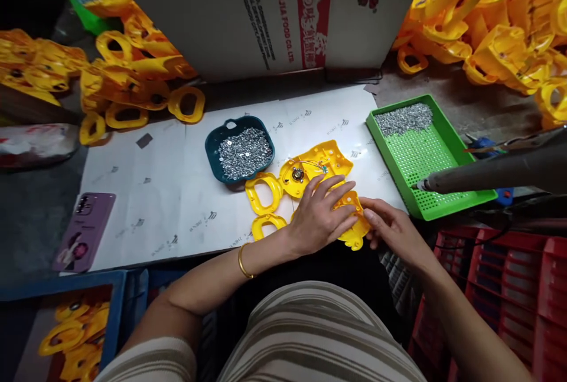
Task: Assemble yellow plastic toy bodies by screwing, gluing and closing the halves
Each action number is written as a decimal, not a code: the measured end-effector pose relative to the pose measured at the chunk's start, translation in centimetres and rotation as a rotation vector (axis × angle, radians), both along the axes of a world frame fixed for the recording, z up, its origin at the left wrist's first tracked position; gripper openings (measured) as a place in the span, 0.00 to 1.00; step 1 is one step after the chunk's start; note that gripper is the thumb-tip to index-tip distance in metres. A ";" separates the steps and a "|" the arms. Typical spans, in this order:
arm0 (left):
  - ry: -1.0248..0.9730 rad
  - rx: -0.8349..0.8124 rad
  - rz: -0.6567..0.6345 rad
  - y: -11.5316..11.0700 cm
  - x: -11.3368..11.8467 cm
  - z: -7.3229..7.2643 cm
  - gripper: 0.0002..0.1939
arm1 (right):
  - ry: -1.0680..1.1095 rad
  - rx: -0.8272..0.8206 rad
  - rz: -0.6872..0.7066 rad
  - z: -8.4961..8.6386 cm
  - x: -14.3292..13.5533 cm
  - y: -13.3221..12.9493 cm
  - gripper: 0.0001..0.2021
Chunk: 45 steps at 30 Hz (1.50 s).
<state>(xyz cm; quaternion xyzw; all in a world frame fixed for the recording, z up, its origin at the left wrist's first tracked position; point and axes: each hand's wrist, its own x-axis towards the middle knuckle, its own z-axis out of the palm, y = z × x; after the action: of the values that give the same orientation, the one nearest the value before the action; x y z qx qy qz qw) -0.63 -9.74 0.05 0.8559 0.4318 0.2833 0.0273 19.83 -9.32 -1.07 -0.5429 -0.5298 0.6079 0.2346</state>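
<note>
My left hand (pixel 316 214) lies palm down over a yellow plastic shell half (pixel 357 231), fingers stretched and spread, hiding much of it. At the shell's right edge, my right hand (pixel 390 225) pinches the rim between thumb and fingers. Just beyond, a second yellow shell half (pixel 328 154) lies with its hollow side up. Inside it are a round metal speaker-like part (pixel 298 175), thin wires and a small green circuit board (pixel 325 169). Yellow loop-shaped pieces (pixel 264 193) sit to the left of the shells; whether they are joined to them I cannot tell.
A dark teal tray (pixel 213 154) of small metal screws stands behind the shells. Right of the board (pixel 177 193) is a green basket (pixel 394 178) with more screws, a grey tool (pixel 487 175) reaching over it. A purple phone (pixel 86 231) lies left; yellow parts (pixel 500 45) are heaped around.
</note>
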 end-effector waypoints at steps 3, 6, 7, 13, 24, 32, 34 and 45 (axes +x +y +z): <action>-0.048 0.082 0.125 0.2 -2.7 0.7 0.06 | -0.222 0.394 -0.076 1.5 -0.2 1.1 0.18; 0.010 0.105 0.412 0.4 -5.7 0.9 0.06 | -0.287 0.677 -0.064 3.6 -2.0 3.4 0.10; 0.042 0.106 0.488 0.3 -6.5 0.8 0.05 | -0.283 0.731 -0.026 4.3 -3.0 4.4 0.09; 0.128 0.070 0.562 -0.3 -7.8 -0.3 0.05 | -0.617 0.863 0.431 5.1 -11.7 9.5 0.12; 0.109 0.000 0.564 -0.5 -7.9 -0.3 0.06 | -0.250 0.542 0.259 3.9 -11.0 12.2 0.07; 0.021 -0.052 0.484 2.3 -7.1 1.1 0.07 | 0.138 0.140 -0.142 1.4 -4.5 11.2 0.10; -0.005 -0.075 0.441 3.8 -5.8 1.5 0.08 | 0.181 0.131 -0.170 1.2 -4.4 10.9 0.10; -0.140 -0.289 0.327 8.2 -1.0 0.9 0.05 | 0.302 0.132 -0.191 0.7 -4.4 11.0 0.12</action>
<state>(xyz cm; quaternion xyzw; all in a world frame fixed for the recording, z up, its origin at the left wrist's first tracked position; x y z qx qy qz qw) -1.68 -1.58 0.94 0.7399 0.5980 0.2780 0.1330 15.45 1.70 -0.36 -0.4768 -0.4734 0.6214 0.4031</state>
